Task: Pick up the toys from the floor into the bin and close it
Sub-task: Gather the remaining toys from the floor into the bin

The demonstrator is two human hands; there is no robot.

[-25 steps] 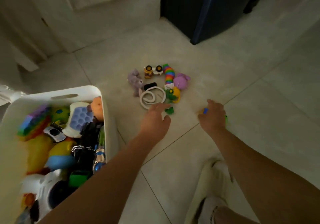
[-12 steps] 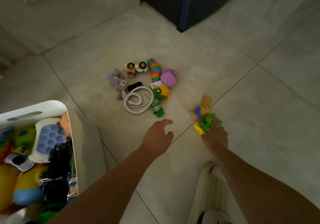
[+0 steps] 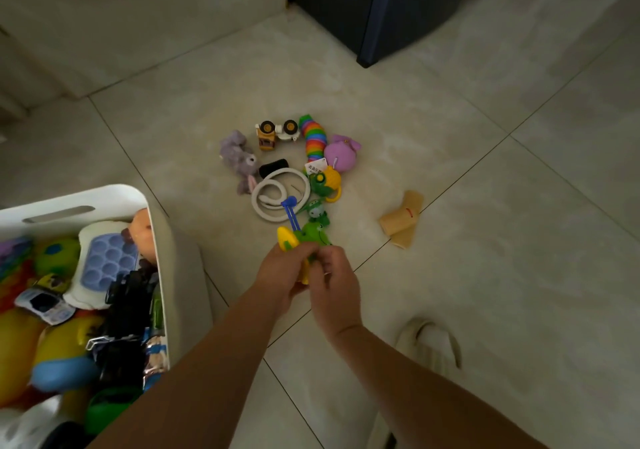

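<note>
Collection step in hand. The left hand (image 3: 287,272) and right hand (image 3: 335,285) are meeting above the floor (image 3: 485,275), near the middle, both curling their fingers round a green, yellow and blue plastic toy (image 3: 304,235). Which hand is bearing the load is unclear, as the fingers are overlapping.

The bin (image 3: 86,197) is standing open at near left, well filled. A plush rabbit (image 3: 239,157), rainbow slug (image 3: 313,138) and white coil (image 3: 280,194) are lying farther off, with a tan cloth piece (image 3: 403,220) lying apart at right.

Next move, on judgement: carrying the held toy left over the rim and releasing it. Closing is some way off.
</note>
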